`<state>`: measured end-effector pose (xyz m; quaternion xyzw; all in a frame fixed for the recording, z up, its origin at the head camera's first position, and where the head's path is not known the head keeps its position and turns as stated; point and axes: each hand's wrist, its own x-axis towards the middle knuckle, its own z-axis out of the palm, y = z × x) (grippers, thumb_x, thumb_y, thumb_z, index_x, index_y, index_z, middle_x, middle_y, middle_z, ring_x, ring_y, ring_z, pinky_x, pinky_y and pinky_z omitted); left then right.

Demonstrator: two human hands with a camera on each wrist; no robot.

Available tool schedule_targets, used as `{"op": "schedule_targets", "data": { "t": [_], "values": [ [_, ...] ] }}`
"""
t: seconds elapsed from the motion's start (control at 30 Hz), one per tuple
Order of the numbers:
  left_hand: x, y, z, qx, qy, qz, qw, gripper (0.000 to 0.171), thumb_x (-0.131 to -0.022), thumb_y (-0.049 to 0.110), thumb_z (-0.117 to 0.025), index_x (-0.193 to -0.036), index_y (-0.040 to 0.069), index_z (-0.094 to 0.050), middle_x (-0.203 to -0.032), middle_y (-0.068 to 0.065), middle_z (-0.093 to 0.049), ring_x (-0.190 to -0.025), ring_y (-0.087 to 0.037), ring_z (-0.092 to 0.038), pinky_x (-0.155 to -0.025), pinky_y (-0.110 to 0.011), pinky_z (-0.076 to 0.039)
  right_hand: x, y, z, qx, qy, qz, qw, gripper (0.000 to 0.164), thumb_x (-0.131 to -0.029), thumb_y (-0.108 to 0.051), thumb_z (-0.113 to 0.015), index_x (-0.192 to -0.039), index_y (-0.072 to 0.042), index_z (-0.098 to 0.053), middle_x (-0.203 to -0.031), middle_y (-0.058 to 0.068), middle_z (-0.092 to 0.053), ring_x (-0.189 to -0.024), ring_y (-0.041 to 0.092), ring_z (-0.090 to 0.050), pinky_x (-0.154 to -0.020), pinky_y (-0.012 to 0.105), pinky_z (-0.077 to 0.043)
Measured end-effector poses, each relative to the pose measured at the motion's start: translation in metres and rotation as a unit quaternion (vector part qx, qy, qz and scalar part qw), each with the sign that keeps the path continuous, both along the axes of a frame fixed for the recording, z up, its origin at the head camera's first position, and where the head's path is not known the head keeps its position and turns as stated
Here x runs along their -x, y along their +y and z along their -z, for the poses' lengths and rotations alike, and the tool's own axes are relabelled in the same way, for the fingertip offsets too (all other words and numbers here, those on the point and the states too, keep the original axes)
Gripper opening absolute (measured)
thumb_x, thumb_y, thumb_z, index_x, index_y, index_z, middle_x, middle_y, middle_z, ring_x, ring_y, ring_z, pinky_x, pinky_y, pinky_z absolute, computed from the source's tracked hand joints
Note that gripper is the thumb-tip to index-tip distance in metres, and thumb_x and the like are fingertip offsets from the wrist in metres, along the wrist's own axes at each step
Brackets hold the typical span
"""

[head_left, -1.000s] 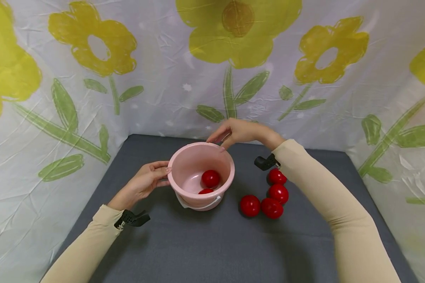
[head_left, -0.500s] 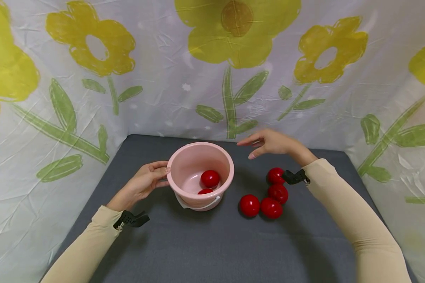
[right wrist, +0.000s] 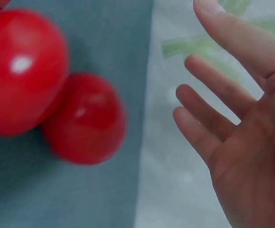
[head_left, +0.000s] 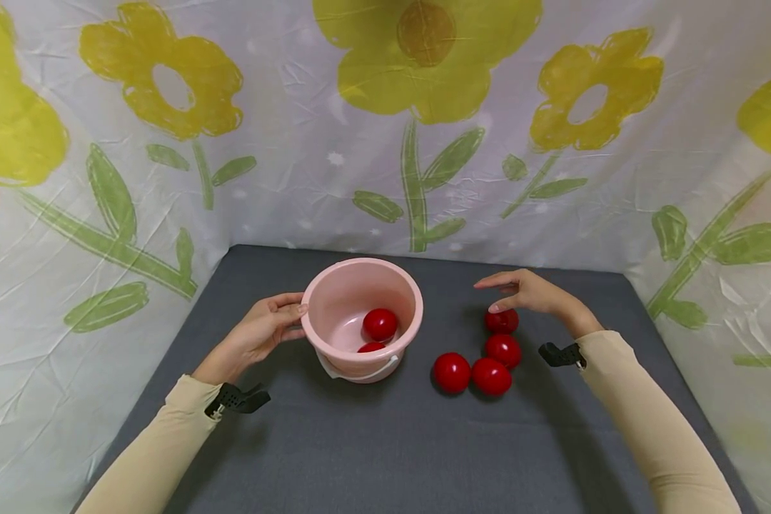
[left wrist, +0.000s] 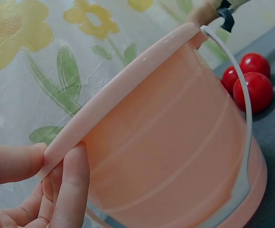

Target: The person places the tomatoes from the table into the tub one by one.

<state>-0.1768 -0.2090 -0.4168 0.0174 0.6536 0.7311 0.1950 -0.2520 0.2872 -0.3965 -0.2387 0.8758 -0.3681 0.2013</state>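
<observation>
A pink bucket (head_left: 416,307) with a white handle (head_left: 380,373) stands on the table, two glossy red tomatoes (head_left: 380,325) showing inside it. My left hand (head_left: 262,330) pinches its left rim; the left wrist view has the thumb (left wrist: 16,162) outside and bent fingers under the lip. To the bucket's right, several red tomatoes (head_left: 452,373) form a bent row. Above the farthest tomato (head_left: 502,323) hovers my right hand (head_left: 532,291), fingers loosely extended and holding nothing. In the right wrist view, its palm (right wrist: 256,156) faces the camera, apart from the tomatoes.
Dark grey cloth covers the table (head_left: 385,457). A white curtain (head_left: 283,157) printed with yellow flowers encloses the back and both sides. Black wrist cameras (head_left: 239,400) are strapped over cream sleeves (head_left: 148,450).
My right hand has left the bucket's far rim and moved right and toward me, over the farthest tomato. The left hand and the bucket stay put.
</observation>
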Motion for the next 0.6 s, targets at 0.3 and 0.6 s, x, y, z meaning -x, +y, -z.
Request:
{"op": "schedule_targets", "data": {
  "t": [0.3,0.6],
  "values": [
    [-0.001,0.001,0.001,0.006,0.006,-0.003,1.0,0.055,-0.1,0.014,-0.059,-0.144,-0.008,-0.034,-0.1,0.01,-0.066,-0.087,-0.002,-0.067,-0.075,-0.02,-0.061,-0.007,0.023,0.044,-0.016,0.019,0.031,0.999,0.056,-0.086,-0.023,-0.077,-0.137,-0.007,-0.059,-0.149,0.02,-0.049,-0.139,0.042,-0.042,-0.11,0.061,-0.041],
    [-0.001,0.002,0.001,-0.009,0.002,-0.001,1.0,0.057,-0.1,0.012,-0.056,-0.144,-0.014,-0.032,-0.1,0.009,-0.067,-0.085,-0.003,-0.067,-0.074,-0.019,-0.06,-0.012,0.027,0.062,-0.019,0.048,0.039,0.998,0.052,-0.085,-0.02,-0.078,-0.133,-0.008,-0.062,-0.145,0.022,-0.052,-0.137,0.043,-0.045,-0.106,0.057,-0.046]
  ]
}}
